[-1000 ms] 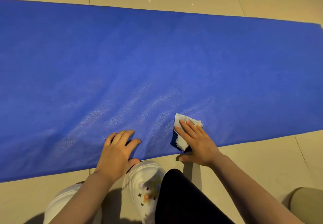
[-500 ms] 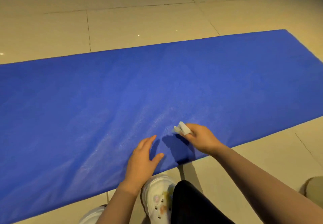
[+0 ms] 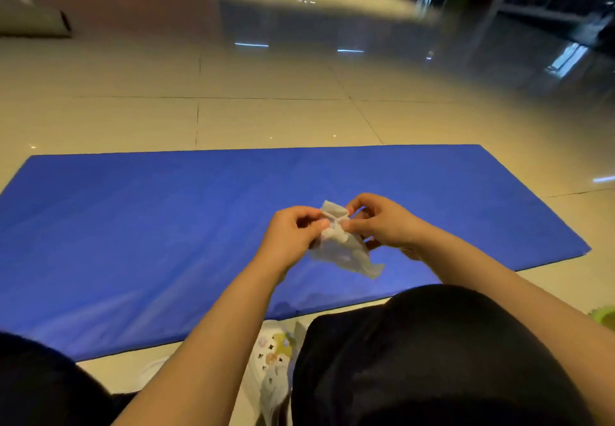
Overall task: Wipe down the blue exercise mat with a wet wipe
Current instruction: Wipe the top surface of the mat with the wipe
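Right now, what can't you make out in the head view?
- Wet wipe: bunched between left hand and right hand; fingers hide its middle.
- Blue mat: left end cut by frame edge; near edge hidden behind knees.
- Top of frame: motion-blurred.
- Green object: cut by right edge.

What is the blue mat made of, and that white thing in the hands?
The blue mat looks like soft foam with a matte skin; it lies flat with faint sheen streaks. The white wipe seems thin, limp nonwoven cloth; it crumples and droops between both hands.
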